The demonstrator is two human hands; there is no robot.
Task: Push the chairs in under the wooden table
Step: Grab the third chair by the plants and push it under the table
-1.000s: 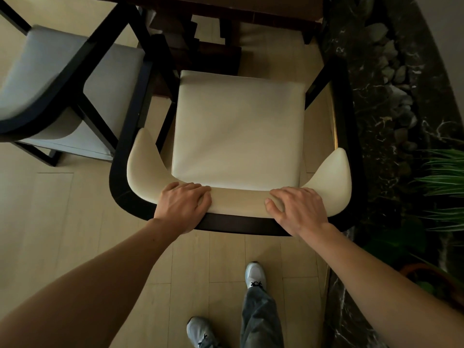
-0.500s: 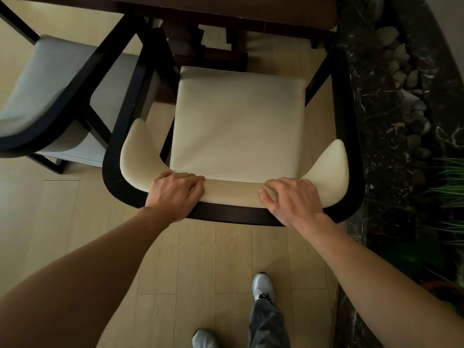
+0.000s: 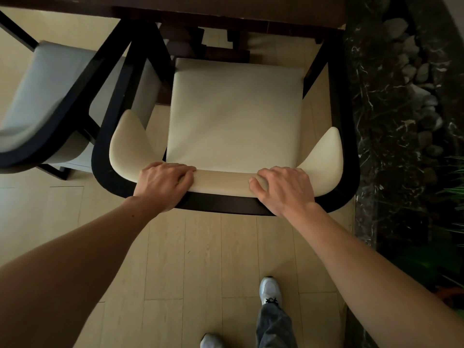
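Observation:
A cream-cushioned chair (image 3: 236, 116) with a black curved frame stands in front of me, its front facing the dark wooden table (image 3: 226, 8) along the top edge. My left hand (image 3: 163, 184) and my right hand (image 3: 283, 189) both grip the top of its padded backrest, fingers curled over the cream cushion. The seat's front edge lies just short of the table's edge. A second chair (image 3: 45, 96), grey-cushioned with a black frame, stands to the left, angled, close against the cream chair's left arm.
A dark marble border (image 3: 391, 121) with loose stones (image 3: 414, 71) runs along the right side, green plants (image 3: 452, 197) beyond it. Pale wooden floor (image 3: 200, 259) lies under me, and my two shoes and a trouser leg show at the bottom.
The cream chair has slid forward toward the table with both hands on its backrest, and I have stepped after it. The table edge now shows more fully at the top.

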